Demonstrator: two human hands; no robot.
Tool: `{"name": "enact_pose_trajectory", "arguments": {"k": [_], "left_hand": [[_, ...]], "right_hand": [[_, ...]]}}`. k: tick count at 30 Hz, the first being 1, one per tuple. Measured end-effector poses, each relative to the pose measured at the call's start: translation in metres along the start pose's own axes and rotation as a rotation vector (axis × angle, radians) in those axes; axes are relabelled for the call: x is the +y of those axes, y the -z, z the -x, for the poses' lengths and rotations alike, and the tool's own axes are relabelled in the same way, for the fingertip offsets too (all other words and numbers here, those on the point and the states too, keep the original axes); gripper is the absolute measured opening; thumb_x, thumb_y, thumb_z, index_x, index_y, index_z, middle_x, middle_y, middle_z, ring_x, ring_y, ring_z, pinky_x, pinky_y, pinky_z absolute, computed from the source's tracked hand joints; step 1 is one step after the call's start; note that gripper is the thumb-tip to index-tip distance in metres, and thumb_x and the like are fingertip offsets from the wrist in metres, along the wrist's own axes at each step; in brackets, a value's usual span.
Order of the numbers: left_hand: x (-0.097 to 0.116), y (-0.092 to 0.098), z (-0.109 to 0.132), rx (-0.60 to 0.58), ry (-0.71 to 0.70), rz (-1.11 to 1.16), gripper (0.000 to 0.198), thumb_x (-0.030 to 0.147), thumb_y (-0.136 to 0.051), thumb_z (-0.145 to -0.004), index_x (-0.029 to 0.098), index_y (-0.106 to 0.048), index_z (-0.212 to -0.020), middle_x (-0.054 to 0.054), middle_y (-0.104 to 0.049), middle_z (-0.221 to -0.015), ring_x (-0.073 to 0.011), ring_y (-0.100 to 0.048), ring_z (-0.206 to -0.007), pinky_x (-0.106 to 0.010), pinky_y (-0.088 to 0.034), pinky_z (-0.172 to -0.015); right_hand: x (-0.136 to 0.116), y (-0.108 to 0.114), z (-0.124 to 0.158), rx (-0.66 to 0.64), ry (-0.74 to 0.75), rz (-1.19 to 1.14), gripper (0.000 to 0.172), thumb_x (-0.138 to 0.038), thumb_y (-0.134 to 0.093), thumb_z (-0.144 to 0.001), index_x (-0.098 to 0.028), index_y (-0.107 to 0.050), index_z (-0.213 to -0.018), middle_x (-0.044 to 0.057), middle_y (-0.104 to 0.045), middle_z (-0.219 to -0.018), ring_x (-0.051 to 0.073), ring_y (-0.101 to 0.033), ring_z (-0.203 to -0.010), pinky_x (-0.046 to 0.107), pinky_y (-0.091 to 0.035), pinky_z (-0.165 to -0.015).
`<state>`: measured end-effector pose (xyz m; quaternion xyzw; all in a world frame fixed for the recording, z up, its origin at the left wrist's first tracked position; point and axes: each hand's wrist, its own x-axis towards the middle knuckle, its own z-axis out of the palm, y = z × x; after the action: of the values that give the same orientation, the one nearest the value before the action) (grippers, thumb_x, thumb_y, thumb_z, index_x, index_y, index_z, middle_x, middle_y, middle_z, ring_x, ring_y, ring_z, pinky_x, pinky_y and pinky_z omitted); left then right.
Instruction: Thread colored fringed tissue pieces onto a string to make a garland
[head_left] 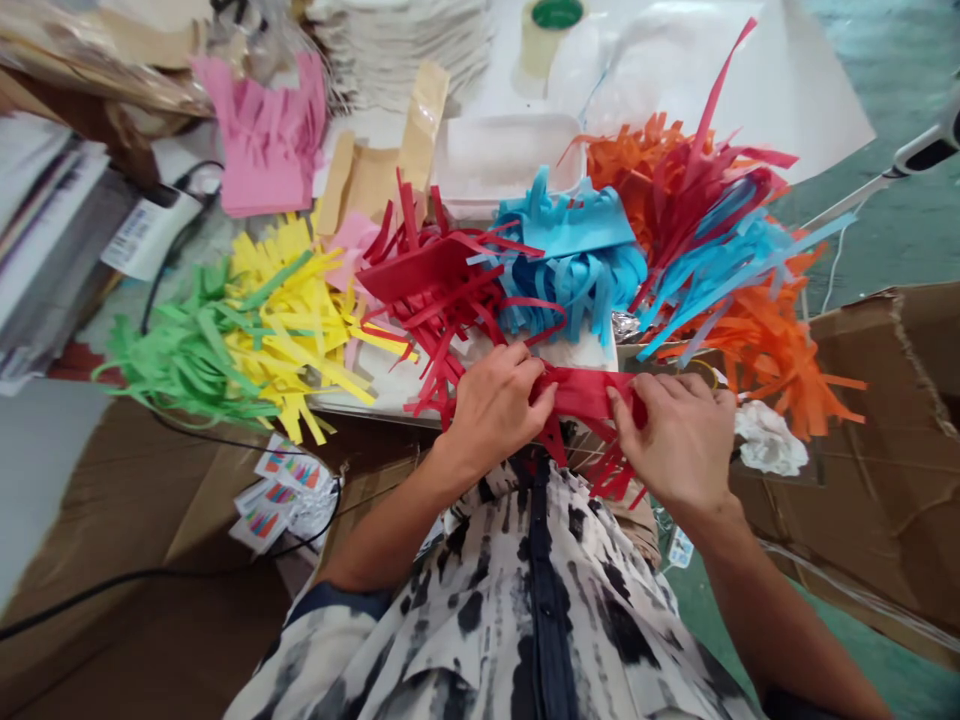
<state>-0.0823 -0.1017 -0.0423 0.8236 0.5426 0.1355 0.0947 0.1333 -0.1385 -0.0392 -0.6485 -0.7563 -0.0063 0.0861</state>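
Between my two hands a red fringed tissue-paper strip [581,391] is stretched flat, its cut strands hanging down toward my lap. My left hand [499,395] pinches its left end, and my right hand [675,430] grips the right end with thumb and fingers. Just beyond my left hand lies a pile of red fringed paper [442,275], some strands near my wrist. Blue fringed paper [566,235] sits right behind the strip. Yellow fringed paper [285,310] and green fringed paper [184,335] lie to the left.
Orange fringed paper [776,335] hangs over the right edge by a cardboard box [892,370]. Pink fringed paper [270,140], a white foam tray [510,150] and a tape roll [555,15] are farther back. A black cable [154,275] runs along the left. Printed cards [277,490] lie below.
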Motion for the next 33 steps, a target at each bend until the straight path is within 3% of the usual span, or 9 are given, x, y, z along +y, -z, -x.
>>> {"name": "enact_pose_trajectory", "arguments": {"k": [4,7,10,14,18,22,26,29,33], "left_hand": [[0.001,0.0,0.0,-0.004,0.019,-0.004,0.017,0.031,-0.067,-0.099,0.018,-0.07,-0.089,-0.009,-0.069,-0.098,-0.0258,-0.065,-0.094,-0.039,-0.051,-0.076],[0.004,0.003,0.0,0.072,0.003,-0.029,0.016,0.028,-0.068,-0.098,0.017,-0.07,-0.109,-0.012,-0.07,-0.11,-0.0295,-0.064,-0.103,-0.043,-0.052,-0.084],[0.006,0.001,0.003,0.173,-0.223,-0.018,0.032,0.02,-0.061,-0.103,0.024,-0.066,-0.135,-0.01,-0.071,-0.132,-0.0291,-0.061,-0.124,-0.048,-0.048,-0.106],[0.007,-0.009,0.009,0.091,-0.54,0.026,0.026,0.019,-0.054,-0.109,0.028,-0.072,-0.125,-0.001,-0.078,-0.123,-0.02,-0.067,-0.119,-0.044,-0.044,-0.116],[0.007,-0.012,0.016,0.063,-0.522,0.019,0.027,0.022,-0.054,-0.109,0.025,-0.07,-0.131,-0.004,-0.078,-0.126,-0.0212,-0.069,-0.119,-0.049,-0.042,-0.117],[0.009,-0.009,0.019,0.032,-0.528,0.014,0.03,0.032,-0.057,-0.109,0.029,-0.068,-0.137,-0.005,-0.078,-0.125,-0.0236,-0.068,-0.12,-0.057,-0.038,-0.12],[0.013,-0.01,0.019,0.033,-0.522,-0.017,0.03,0.036,-0.062,-0.106,0.031,-0.071,-0.134,-0.005,-0.078,-0.119,-0.025,-0.068,-0.118,-0.057,-0.04,-0.118],[0.014,-0.012,0.018,0.064,-0.524,-0.017,0.026,0.037,-0.062,-0.106,0.03,-0.074,-0.129,-0.004,-0.078,-0.117,-0.0239,-0.069,-0.116,-0.056,-0.042,-0.118],[-0.001,-0.01,0.019,0.09,-0.542,0.031,0.023,0.035,-0.06,-0.107,0.029,-0.078,-0.122,-0.002,-0.079,-0.124,-0.0209,-0.07,-0.119,-0.057,-0.033,-0.129]], "right_hand": [[0.001,0.0,-0.002,-0.02,0.0,0.006,0.033,-0.041,-0.05,-0.106,-0.02,-0.068,-0.088,0.011,-0.076,-0.087,0.03,-0.059,-0.09,0.041,-0.024,-0.076],[0.001,-0.001,-0.001,-0.026,-0.003,0.01,0.034,-0.042,-0.049,-0.106,-0.02,-0.067,-0.087,0.011,-0.075,-0.087,0.03,-0.059,-0.091,0.042,-0.025,-0.076],[0.0,-0.002,-0.001,-0.028,0.006,0.023,0.031,-0.042,-0.052,-0.105,-0.02,-0.066,-0.088,0.011,-0.075,-0.09,0.03,-0.059,-0.092,0.042,-0.025,-0.076],[0.003,0.0,-0.003,-0.026,0.008,0.058,0.026,-0.04,-0.053,-0.104,-0.02,-0.064,-0.089,0.011,-0.075,-0.086,0.03,-0.059,-0.09,0.042,-0.026,-0.077],[0.023,0.012,-0.004,-0.01,-0.03,0.108,0.019,-0.034,-0.057,-0.1,-0.019,-0.068,-0.106,0.015,-0.076,-0.093,0.035,-0.061,-0.096,0.044,-0.03,-0.079],[0.039,0.031,0.006,0.085,-0.068,0.087,0.03,-0.018,-0.052,-0.099,-0.019,-0.072,-0.121,0.017,-0.078,-0.115,0.039,-0.06,-0.117,0.051,-0.033,-0.09],[0.029,0.032,0.025,0.161,0.261,-0.064,0.036,-0.014,-0.056,-0.097,-0.022,-0.075,-0.126,0.009,-0.072,-0.143,0.035,-0.06,-0.13,0.05,-0.035,-0.104],[0.017,0.015,0.036,0.156,0.405,-0.082,0.033,-0.016,-0.061,-0.095,-0.017,-0.075,-0.126,0.009,-0.079,-0.128,0.03,-0.067,-0.119,0.046,-0.04,-0.1],[0.016,-0.003,0.039,0.186,0.346,-0.044,0.026,-0.021,-0.062,-0.102,-0.018,-0.076,-0.124,0.007,-0.081,-0.121,0.026,-0.07,-0.11,0.042,-0.04,-0.093]]}}
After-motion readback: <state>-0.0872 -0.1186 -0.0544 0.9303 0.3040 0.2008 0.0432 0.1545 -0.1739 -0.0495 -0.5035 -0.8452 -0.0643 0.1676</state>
